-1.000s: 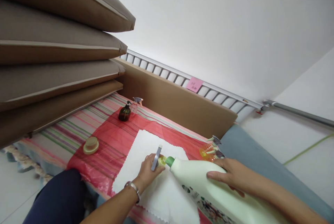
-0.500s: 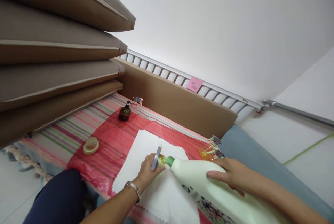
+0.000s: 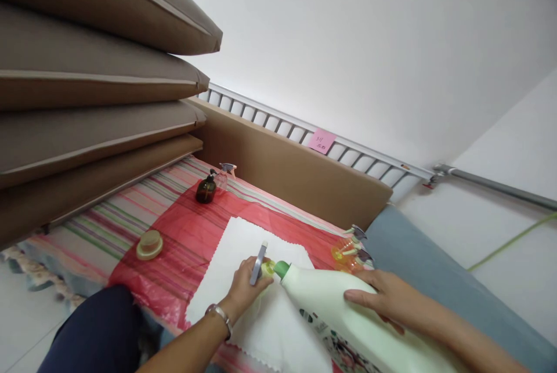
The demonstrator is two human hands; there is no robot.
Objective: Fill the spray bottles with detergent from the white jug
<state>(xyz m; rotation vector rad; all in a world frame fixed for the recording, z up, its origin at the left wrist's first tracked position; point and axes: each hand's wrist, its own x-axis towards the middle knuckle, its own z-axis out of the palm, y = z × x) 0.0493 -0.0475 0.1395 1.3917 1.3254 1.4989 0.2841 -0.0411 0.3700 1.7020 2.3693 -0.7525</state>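
My left hand (image 3: 244,285) is closed round a small yellow-tinted bottle (image 3: 268,269), and a grey spray head (image 3: 258,264) stands out between its fingers. How the spray head and small bottle sit together is hidden. My right hand (image 3: 378,296) grips a large pale green detergent bottle (image 3: 322,289) tipped onto its side. The green spout (image 3: 281,270) of the large bottle meets or nearly meets the small bottle's mouth; contact is unclear. Beneath both hands lies a white cloth (image 3: 232,245) with a scalloped edge. The detergent cap (image 3: 149,243) rests to the left.
Red plastic sheeting (image 3: 183,228) covers part of a striped cloth (image 3: 126,205). A dark pump bottle (image 3: 205,189) and a clear spray bottle (image 3: 223,178) stand at the back. Orange spray bottles (image 3: 343,248) stand near my right hand. Stacked cushions (image 3: 96,123) rise on the left.
The view has shifted very slightly. Both hands keep their grip, and the large bottle stays tilted with its spout at the small bottle.
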